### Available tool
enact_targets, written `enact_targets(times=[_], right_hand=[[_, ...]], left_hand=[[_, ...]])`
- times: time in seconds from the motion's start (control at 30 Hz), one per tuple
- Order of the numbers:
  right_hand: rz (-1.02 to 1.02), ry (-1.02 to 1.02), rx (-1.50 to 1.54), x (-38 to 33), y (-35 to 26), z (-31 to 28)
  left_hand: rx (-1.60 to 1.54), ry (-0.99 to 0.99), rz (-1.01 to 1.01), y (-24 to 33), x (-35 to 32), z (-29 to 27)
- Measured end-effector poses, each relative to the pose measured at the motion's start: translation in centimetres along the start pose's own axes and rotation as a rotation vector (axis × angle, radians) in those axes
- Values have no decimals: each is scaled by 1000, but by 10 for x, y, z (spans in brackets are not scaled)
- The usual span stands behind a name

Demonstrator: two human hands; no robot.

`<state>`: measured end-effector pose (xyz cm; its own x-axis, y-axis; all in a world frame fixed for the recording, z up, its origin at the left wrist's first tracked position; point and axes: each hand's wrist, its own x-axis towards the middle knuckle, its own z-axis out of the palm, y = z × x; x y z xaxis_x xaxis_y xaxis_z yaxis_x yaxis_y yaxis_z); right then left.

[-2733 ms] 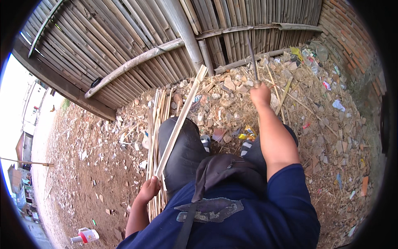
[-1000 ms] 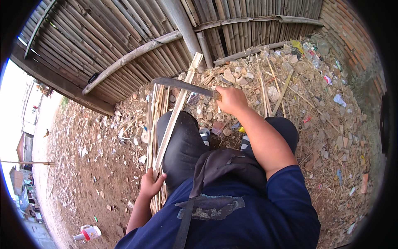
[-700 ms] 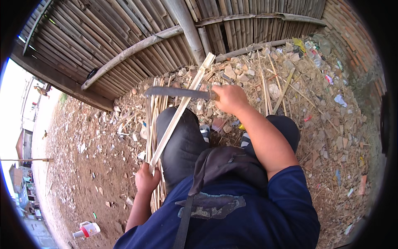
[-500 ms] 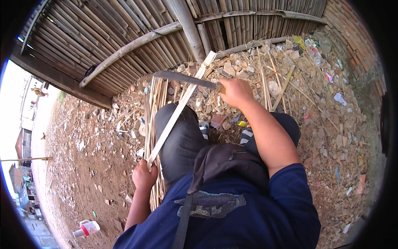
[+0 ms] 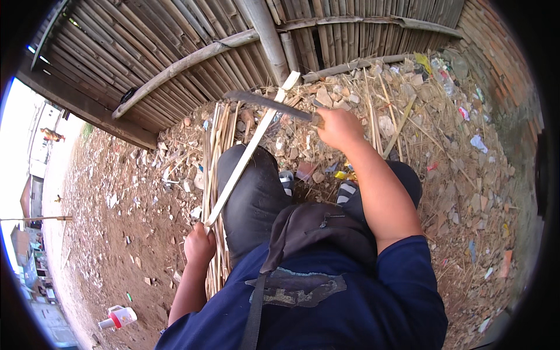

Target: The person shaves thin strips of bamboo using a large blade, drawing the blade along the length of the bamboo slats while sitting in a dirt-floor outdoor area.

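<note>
1. Left hand point(image 5: 199, 244) grips the strip point(image 5: 242, 163), which runs toward 1 o'clock.
2. Right hand's point(image 5: 340, 129) clenched on a knife point(image 5: 256, 100), crossing over strip toward 10.
3. Fence point(image 5: 204, 70) edges 12, roomy dirt point(image 5: 146, 239) at 9.

Outdoor yard w/ bare dirt ground point(image 5: 116, 245), stone rubble point(image 5: 324, 97) & litter point(image 5: 478, 143); 1 bamboo-slat wall point(image 5: 163, 41) ahead, 1 brick wall point(image 5: 491, 48) on R side, bldgs point(image 5: 36, 195) & bright daylight far L.
</note>
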<state>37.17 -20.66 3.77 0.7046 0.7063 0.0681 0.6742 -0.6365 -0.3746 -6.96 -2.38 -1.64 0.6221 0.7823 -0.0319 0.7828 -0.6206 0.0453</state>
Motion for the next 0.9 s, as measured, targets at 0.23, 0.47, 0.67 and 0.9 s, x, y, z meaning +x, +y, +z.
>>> enact_targets(times=[0.23, 0.47, 0.67, 0.9], right_hand=[[-371, -157, -111, -18, -40, 13], [77, -47, -42, 15, 31, 14], [24, -93, -52, -3, -1, -2], [-230, -103, -50, -9, -25, 8]], left_hand=[[9, -65, 13, 4, 0, -5], [104, -32, 43, -4, 18, -21], [97, -63, 6, -8, 15, -14], [8, -35, 78, 9, 16, -18]])
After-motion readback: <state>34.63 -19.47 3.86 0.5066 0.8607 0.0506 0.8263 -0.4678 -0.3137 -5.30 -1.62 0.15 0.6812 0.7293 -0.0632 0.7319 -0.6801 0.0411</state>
